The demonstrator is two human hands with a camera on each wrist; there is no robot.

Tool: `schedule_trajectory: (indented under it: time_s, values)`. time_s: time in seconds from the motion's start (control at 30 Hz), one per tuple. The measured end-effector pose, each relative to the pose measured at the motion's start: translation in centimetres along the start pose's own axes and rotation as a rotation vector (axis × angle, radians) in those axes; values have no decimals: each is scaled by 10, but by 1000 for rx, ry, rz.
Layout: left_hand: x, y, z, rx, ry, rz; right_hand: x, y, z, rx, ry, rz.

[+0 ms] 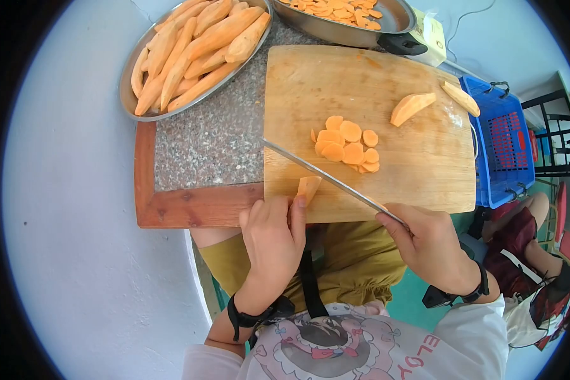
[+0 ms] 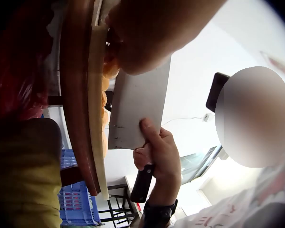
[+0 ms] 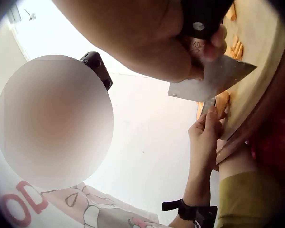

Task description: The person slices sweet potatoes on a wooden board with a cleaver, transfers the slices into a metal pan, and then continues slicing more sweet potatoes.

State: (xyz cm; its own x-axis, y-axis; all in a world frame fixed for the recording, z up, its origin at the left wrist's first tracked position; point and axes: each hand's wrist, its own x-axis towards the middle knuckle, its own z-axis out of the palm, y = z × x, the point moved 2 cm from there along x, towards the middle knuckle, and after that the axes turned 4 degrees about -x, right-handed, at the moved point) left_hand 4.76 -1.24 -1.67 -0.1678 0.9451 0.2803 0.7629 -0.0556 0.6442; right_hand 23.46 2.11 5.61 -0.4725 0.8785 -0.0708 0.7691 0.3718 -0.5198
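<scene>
One cleaver (image 1: pixel 335 180) is gripped by the right hand (image 1: pixel 434 244); by the near-left corner of the cutting board (image 1: pixel 424 174), a root piece (image 1: pixel 308 187) is pinched by the left hand (image 1: pixel 273 237), projecting beyond its fingertips.

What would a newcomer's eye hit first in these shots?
Probably the broad steel cleaver in the right hand, slanting over the pale wooden board near the orange chunk pinched by the left hand. Then the heap of long, peeled orange roots on the round metal dish, upper left in the head view.
</scene>
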Motion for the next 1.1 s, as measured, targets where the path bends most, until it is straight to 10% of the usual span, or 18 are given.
schedule_trajectory:
  time_s: [1.1]
  values:
    - [-5,-3,3,125,-112,144,27,-1,0,-169,-133,-10]
